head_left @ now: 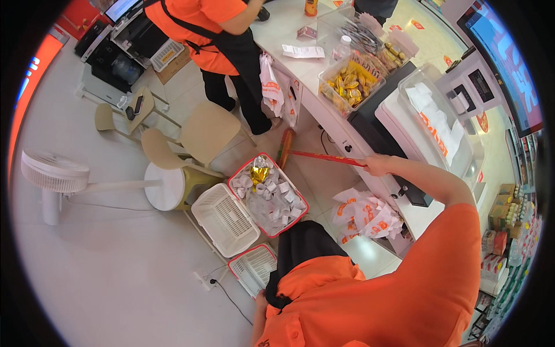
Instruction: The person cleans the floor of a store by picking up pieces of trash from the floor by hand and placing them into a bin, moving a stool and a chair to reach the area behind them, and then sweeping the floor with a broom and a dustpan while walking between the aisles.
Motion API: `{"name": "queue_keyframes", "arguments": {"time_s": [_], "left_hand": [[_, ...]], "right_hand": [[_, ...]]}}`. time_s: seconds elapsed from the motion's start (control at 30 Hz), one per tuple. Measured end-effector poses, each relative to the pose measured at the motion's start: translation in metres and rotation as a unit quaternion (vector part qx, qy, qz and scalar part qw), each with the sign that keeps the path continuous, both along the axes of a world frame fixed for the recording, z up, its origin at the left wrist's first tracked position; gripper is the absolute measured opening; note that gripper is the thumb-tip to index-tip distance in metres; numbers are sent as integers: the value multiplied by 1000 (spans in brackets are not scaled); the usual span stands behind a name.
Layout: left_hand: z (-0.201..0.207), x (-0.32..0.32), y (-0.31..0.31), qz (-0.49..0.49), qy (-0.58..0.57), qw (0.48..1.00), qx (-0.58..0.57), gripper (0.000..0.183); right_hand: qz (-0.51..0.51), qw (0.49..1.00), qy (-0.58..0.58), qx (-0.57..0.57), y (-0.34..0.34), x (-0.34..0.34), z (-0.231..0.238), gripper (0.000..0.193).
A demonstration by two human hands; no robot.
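While the right grip [378,165] clasps one end, the red stick [326,157] extends leftward.

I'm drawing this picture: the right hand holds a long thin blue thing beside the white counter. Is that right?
Not quite: the head view shows the long thin thing is red, not blue. The right hand does hold it beside the white counter.

White fan [56,170], beige chairs [209,132], tub [333,100] of yellow packets [354,82]

left hand [262,301] partly hidden, co-worker [202,29] cut off by top edge, shelf goods [514,269] indistinct
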State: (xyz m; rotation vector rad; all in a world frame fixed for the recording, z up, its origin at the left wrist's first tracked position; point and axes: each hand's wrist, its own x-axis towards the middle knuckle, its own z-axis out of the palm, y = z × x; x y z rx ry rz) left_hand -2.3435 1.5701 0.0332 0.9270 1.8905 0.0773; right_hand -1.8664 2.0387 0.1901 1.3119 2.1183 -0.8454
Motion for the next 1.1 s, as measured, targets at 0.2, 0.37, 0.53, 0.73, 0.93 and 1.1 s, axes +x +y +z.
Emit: {"name": "queue_keyframes", "arguments": {"time_s": [0.2,0.37,0.53,0.73,0.93,1.1], "left_hand": [[26,3,24,66,-9,997,33,34],[23,3,27,48,-46,994,82,34],[17,1,21,35,-38,998,47,35],[-3,-22,11,53,-31,998,6,30],[6,-22,35,79,-56,995,4,26],[13,-8,50,103,-56,993,19,20]], "right_hand": [[-222,969,-5,-106,21,-43,-1,51],[-176,976,116,48,-54,24,-121,52],[-201,966,134,87,-140,14,-117,51],[-291,954,73,9,-225,29,-96,48],[-193,980,35,31,-202,22,-50,45],[-78,996,8,31,-97,-2,-28,50]]}}
